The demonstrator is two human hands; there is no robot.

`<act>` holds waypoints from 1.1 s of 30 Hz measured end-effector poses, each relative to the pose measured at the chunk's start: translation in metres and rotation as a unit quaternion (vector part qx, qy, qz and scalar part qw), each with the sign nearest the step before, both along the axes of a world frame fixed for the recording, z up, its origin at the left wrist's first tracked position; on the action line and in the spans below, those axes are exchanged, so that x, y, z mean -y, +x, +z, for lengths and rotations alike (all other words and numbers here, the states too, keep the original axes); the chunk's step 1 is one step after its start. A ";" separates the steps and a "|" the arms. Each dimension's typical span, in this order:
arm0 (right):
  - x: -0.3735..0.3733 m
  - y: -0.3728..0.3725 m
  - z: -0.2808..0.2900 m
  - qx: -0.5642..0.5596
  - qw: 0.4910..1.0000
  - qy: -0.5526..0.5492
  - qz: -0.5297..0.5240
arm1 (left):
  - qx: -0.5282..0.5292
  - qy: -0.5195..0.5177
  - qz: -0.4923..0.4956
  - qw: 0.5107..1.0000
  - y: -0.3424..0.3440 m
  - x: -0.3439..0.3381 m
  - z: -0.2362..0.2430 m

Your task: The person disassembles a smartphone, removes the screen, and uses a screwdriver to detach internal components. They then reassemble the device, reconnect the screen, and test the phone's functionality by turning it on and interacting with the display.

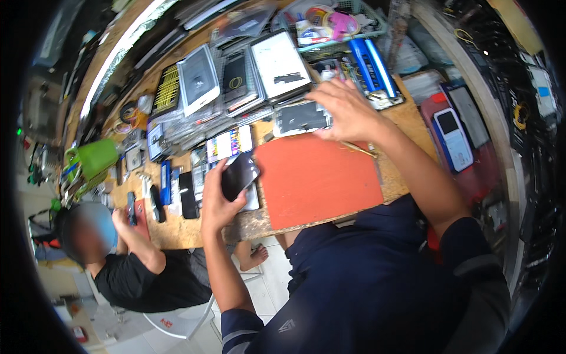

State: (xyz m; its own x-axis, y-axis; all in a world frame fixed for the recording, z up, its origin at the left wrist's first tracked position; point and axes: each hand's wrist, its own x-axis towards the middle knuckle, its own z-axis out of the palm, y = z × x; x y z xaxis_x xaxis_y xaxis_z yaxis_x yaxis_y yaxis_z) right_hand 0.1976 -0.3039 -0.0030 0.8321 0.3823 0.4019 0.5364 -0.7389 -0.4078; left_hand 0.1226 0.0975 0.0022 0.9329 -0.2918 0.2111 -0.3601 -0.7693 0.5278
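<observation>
My left hand is wrapped around a dark, glossy phone, thumb along its lower side, above the bench's front edge. A pale flat piece shows partly beneath that phone. Beyond the orange mat, an opened phone with a dark inside and pale frame lies flat. My right hand spans its right end, the thumb at the near edge and the fingers at the far edge. Whether it is lifted there, I cannot tell.
White-framed tablets and a white panel are stacked behind. A blue tool and a cluttered basket stand at the back right. A green bin is on the left, where a co-worker sits beside the bench.
</observation>
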 end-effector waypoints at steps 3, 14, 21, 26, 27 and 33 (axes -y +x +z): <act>0.006 -0.047 0.008 -0.047 0.996 0.008 0.071 | -0.008 0.003 0.008 1.000 0.000 -0.003 -0.006; 0.023 -0.115 -0.005 -0.065 0.989 0.128 -0.020 | 0.011 -0.004 0.024 1.000 -0.018 0.010 -0.006; 0.051 -0.113 -0.005 -0.057 0.997 -0.026 -0.052 | -0.006 -0.018 0.021 1.000 -0.007 0.008 -0.009; 0.035 -0.116 -0.002 -0.047 0.992 -0.039 -0.112 | -0.006 -0.013 0.031 0.999 -0.010 0.004 -0.013; 0.033 -0.116 0.001 -0.054 0.990 -0.016 -0.129 | -0.004 -0.001 0.029 1.000 -0.010 0.004 -0.012; 0.026 -0.120 0.010 -0.076 0.963 0.247 -0.082 | -0.011 -0.009 0.022 1.000 -0.008 0.006 -0.009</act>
